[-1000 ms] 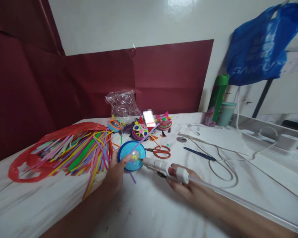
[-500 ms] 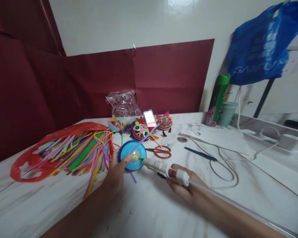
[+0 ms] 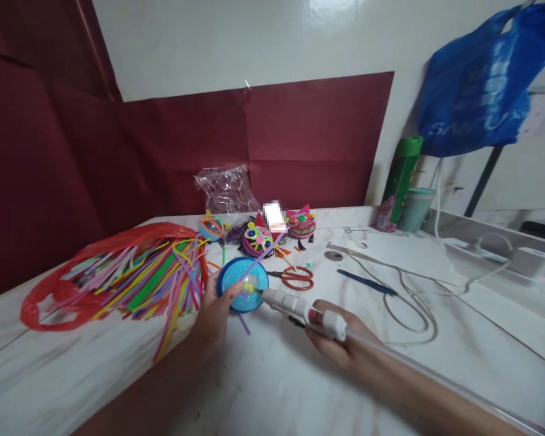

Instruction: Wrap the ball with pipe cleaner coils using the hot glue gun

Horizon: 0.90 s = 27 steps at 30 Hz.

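My left hand [image 3: 215,309] grips the left edge of a round blue disc [image 3: 237,270] with a darker blue rim, thumb on its face. A clear, shiny dome with yellow in it [image 3: 249,284] shows at the disc's middle. Across the disc runs a purple strip [image 3: 261,258], its lower end poking out below. My right hand [image 3: 336,339] is closed around a white glue gun [image 3: 295,304], whose nozzle is at the disc's right side, close to the dome; whether it touches I cannot tell. A long translucent glue stick [image 3: 418,369] extends from the gun's back.
Orange-handled scissors [image 3: 298,278] lie just behind the disc. A red plastic bag [image 3: 36,315] of colourful strips [image 3: 145,278] is at left. Decorated round faces [image 3: 257,240] sit behind. To the right are a dark blue tool [image 3: 366,282], a cable [image 3: 429,315] and a green spray can [image 3: 402,181].
Almost nothing differs. The view has shifted very slightly; both hands, the disc and the glue gun keep nearly the same positions.
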Tool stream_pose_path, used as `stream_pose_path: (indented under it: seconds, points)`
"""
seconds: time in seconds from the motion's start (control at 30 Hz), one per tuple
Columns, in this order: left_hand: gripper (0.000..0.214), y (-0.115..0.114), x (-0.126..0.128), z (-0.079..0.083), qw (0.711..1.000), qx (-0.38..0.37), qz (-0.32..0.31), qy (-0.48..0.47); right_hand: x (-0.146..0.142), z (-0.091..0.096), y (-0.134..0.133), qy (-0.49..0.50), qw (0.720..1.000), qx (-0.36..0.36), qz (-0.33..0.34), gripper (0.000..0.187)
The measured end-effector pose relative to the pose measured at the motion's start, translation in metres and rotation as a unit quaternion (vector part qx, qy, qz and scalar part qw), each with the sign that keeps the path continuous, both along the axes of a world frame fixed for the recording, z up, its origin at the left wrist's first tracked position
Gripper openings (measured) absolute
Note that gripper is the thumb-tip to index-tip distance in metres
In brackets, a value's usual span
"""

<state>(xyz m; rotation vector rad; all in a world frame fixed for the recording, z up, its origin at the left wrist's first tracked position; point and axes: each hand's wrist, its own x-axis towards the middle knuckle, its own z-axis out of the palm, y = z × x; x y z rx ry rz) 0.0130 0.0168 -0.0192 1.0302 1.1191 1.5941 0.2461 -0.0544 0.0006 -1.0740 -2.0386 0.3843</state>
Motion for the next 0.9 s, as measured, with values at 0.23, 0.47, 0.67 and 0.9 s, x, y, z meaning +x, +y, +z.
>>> stream_pose_path:
  seconds: [0.23, 0.47, 0.67, 0.9]
  points:
    - [0.056, 0.000, -0.001, 0.000, 1.000, -0.002, -0.015, 0.006, 0.002, -0.002, 0.001, 0.014, 1.000, -0.003, -0.003, 0.021]
    - [0.064, -0.006, 0.001, 0.004, 0.999, -0.010, -0.035, 0.024, 0.004, -0.003, 0.002, 0.028, 0.999, -0.015, -0.003, 0.020]
    - [0.060, -0.004, 0.002, 0.000, 0.998, -0.005, -0.039, 0.042, 0.003, -0.003, 0.002, 0.036, 0.999, -0.018, 0.000, 0.021]
    - [0.061, -0.010, 0.006, 0.006, 0.998, -0.001, -0.036, 0.049, 0.000, 0.000, -0.001, 0.031, 0.999, -0.038, 0.004, 0.020]
